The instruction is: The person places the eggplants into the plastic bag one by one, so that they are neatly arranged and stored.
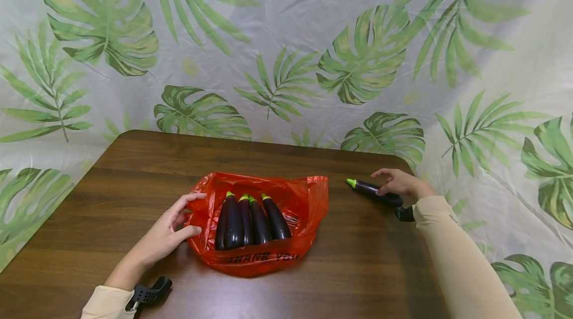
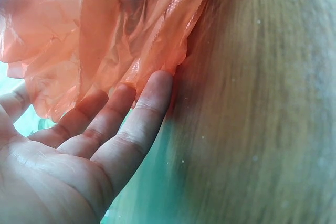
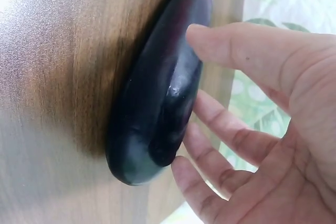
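Note:
A red plastic bag (image 1: 309, 209) lies with its mouth wide, and several dark purple eggplants (image 1: 234, 224) with green tips rest side by side in it. At its left side is my left hand (image 1: 163, 237); the fingers and thumb are spread, and the fingertips (image 2: 157, 82) touch the thin plastic in the left wrist view. Over to the right, a single eggplant (image 1: 367, 189) lies on the table, its green end pointing left. My right hand (image 1: 403, 184) is over it, thumb at its side (image 3: 205, 40) and the other fingers loosely bent along its far edge.
The brown wooden table (image 1: 215, 155) has rounded back corners. Behind it hangs a pale cloth (image 1: 286, 20) printed with green leaves, which also runs down the right side. A black strap (image 1: 152, 291) sits on the left wrist, and another (image 1: 405, 213) on the right.

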### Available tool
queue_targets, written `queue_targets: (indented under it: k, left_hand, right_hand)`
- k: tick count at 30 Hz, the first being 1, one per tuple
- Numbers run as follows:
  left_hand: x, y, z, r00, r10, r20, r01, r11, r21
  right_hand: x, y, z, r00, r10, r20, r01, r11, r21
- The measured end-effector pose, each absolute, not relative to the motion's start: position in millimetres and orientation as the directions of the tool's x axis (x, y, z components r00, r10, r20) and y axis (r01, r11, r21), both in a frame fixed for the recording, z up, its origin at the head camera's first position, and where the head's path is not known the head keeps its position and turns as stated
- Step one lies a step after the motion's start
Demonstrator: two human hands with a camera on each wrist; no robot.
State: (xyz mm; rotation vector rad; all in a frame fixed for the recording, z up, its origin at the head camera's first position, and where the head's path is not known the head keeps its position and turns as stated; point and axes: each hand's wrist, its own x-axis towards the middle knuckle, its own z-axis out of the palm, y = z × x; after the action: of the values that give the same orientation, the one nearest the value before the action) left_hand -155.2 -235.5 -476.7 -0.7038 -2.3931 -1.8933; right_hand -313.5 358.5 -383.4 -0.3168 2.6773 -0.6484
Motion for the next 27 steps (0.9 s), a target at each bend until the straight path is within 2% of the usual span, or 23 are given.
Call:
queue_targets:
  k: [15, 23, 27]
  left_hand:
    - [-155.0, -236.6, -477.3, -0.898, 0.339, 0.280, 0.351, 0.170, 0.921]
    - [-154.7, -237.0, -477.1, -0.902, 0.337, 0.271, 0.343, 0.176, 0.923]
    - [-154.1, -236.8, -476.6, -0.904, 0.333, 0.269, 0.340, 0.179, 0.923]
  right_hand:
    - [-312.6, 351.4, -387.9, -0.863, -0.330, -0.383, -0.110, 0.862, -0.494]
    - [-309.2, 352.2, -389.8, -0.848, -0.331, -0.414, -0.119, 0.880, -0.459]
    - [-304.2, 349.1, -388.4, -0.841, -0.315, -0.439, -0.082, 0.878, -0.472]
